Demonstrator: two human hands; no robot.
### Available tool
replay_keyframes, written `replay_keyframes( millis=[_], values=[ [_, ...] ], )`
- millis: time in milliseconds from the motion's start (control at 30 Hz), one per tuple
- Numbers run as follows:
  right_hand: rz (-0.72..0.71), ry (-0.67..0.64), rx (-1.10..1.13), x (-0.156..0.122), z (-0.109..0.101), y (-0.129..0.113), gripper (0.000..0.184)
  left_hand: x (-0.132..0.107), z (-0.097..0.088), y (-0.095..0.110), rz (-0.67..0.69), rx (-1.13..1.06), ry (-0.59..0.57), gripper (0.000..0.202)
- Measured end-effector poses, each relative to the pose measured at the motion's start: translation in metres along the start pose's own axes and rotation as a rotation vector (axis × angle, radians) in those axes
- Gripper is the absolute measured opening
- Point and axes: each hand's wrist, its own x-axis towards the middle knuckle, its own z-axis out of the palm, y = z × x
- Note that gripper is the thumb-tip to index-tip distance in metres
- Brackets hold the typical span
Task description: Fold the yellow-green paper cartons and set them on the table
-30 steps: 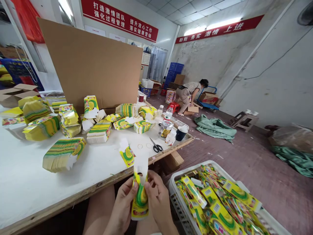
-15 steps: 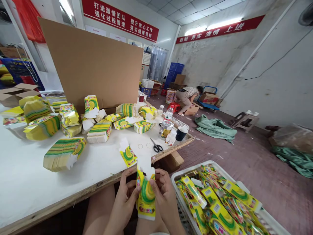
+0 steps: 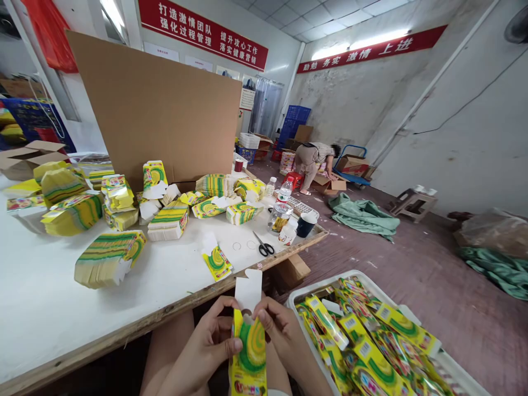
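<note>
Both hands hold one yellow and green cardboard box (image 3: 251, 352) over my lap, its white top flap (image 3: 249, 290) standing up. My left hand (image 3: 216, 338) grips the box's left side, thumb across the front. At the upper right edge, beside the opening, my right hand (image 3: 278, 324) pinches the card with thumb and fingers. What is inside the box cannot be seen. Just beyond, on the table edge, lies a flat folded box (image 3: 217, 263) of the same print. To my right stands a white basket (image 3: 297, 297) full of yellow boxes (image 3: 373, 357).
Stacks of flat boxes (image 3: 109, 258) cover much of the white table (image 3: 165, 280). Scissors (image 3: 264, 246), a dark cup (image 3: 306, 224) and bottles (image 3: 284, 191) stand near its right corner. A large cardboard sheet (image 3: 165, 110) rises behind. A person (image 3: 315, 159) bends over a carton farther off.
The box has moved down a little toward me. My right hand has shifted up from its side to the upper right edge. The far person has risen slightly.
</note>
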Motion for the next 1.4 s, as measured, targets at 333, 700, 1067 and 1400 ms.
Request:
replay_keyframes(
  millis=[333, 700, 1067, 1400],
  values=[
    [-0.061, 0.38, 0.088, 0.003, 0.003, 0.01, 0.03, 0.002, -0.001, -0.003, -0.001, 0.127, 0.035, 0.057],
    [0.064, 0.085, -0.159, 0.001, 0.0, 0.013, 0.032, 0.003, -0.005, -0.014, 0.08, 0.385, 0.153, 0.048],
    [0.124, 0.127, -0.284, 0.0, 0.01, 0.021, 0.035, 0.004, -0.005, -0.014, 0.081, 0.398, 0.16, 0.047],
    [0.109, 0.172, -0.233, 0.004, 0.016, 0.022, 0.036, 0.006, -0.007, -0.013, 0.078, 0.314, 0.254, 0.046]
  ],
)
